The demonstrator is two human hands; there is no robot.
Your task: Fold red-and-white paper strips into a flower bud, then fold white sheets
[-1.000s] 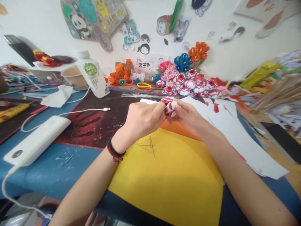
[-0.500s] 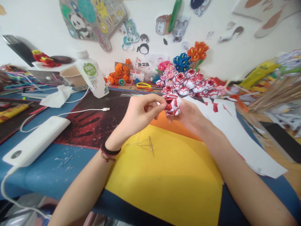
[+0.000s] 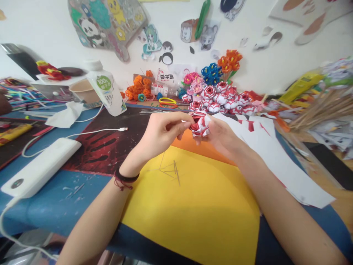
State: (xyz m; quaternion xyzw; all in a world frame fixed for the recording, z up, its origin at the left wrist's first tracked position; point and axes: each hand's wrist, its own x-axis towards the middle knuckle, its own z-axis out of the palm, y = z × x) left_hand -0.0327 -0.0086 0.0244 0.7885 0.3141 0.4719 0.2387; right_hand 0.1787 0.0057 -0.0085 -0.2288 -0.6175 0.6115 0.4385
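Observation:
A red and white paper flower (image 3: 200, 124) is held above the far part of a yellow sheet (image 3: 193, 195) and an orange sheet (image 3: 204, 148). My right hand (image 3: 220, 134) grips it from the right, fingers partly behind and under it. The thumb and forefinger of my left hand (image 3: 167, 131) are closed at the flower's left rim, by its red opening; whether they pinch a petal is too small to tell. Several thin wires (image 3: 175, 171) lie on the yellow sheet.
Many red and white flowers (image 3: 220, 99) are piled at the back. A white bottle (image 3: 106, 88), a paper cup (image 3: 82, 88) and a power bank (image 3: 41, 167) with cables are on the left. White sheets (image 3: 278, 162) lie at the right.
The fingers of my left hand have shifted slightly at the flower's rim, and the flower is turned a little. The whole view has moved slightly.

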